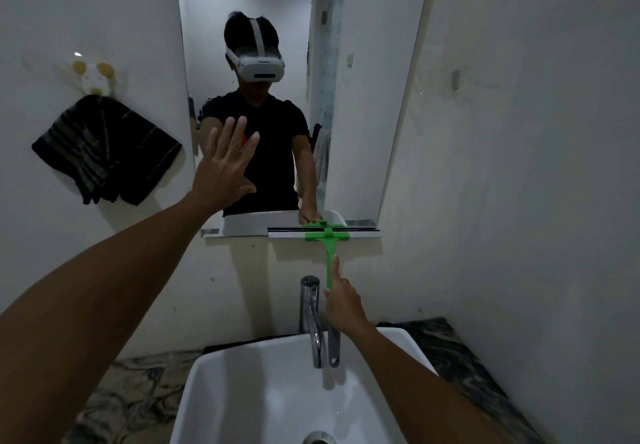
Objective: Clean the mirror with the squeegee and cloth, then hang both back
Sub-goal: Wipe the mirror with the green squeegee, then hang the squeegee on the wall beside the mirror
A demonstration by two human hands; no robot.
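A: Nearest is the white sink (221, 405), with the chrome tap (313, 319) at its far rim. What's the right hand (343, 308) doing?

B: It's clenched round the green squeegee (329, 246) handle, index finger laid up along it; the blade lies against the mirror (363, 97) at its bottom edge, far of the hand.

A: And the left hand (225, 163)?

B: Released, fingers spread, raised flat before the mirror's left part.

A: The cloth (107, 152)?

B: Dark and striped, hanging from a wall hook (93, 78) left of the mirror. No writing readable.
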